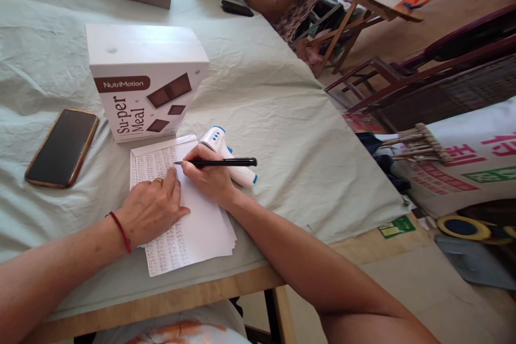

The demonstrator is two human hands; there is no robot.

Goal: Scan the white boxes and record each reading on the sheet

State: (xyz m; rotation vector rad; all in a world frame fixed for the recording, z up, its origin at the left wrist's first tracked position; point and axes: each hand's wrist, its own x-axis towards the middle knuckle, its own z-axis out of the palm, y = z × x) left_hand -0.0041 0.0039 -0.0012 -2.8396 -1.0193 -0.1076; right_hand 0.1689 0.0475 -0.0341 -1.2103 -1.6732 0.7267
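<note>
Right hand (209, 177) grips a slim black pen (220, 162), tip on a thin stack of white printed paper sheets (193, 231); rows of small print, illegible. Left hand (151, 209) lies flat and open on the sheets, holding nothing. Behind the stack: white cardboard box (145, 83), labelled "NutriMotion" and "Su-per Meal". White-and-blue plastic handheld device (231, 158) just beside the pen. Dark smartphone (62, 147) on wrinkled pale green tablecloth (274, 118).
</note>
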